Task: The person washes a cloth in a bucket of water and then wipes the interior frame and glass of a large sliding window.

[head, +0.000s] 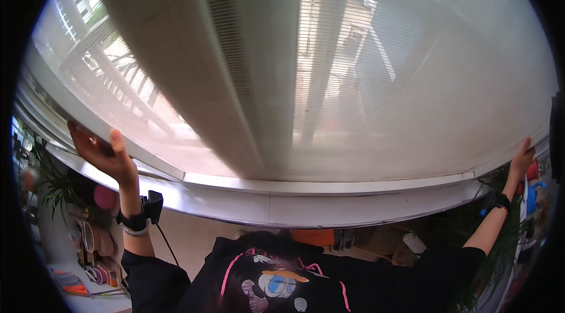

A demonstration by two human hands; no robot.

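A large white-framed mesh screen panel fills most of the view in front of me. My left hand grips the left side of its white frame, thumb on the near face and fingers around the outer edge. Far off on the right, my right hand holds the opposite side of the frame. Its fingers are partly hidden there. Below the panel's bottom rail runs a white sill.
Through the mesh show a railing and a stepladder. Leafy plants stand by the left wall, above a white shelf with tape rolls. An orange box lies below the sill. A blue watering can is at right.
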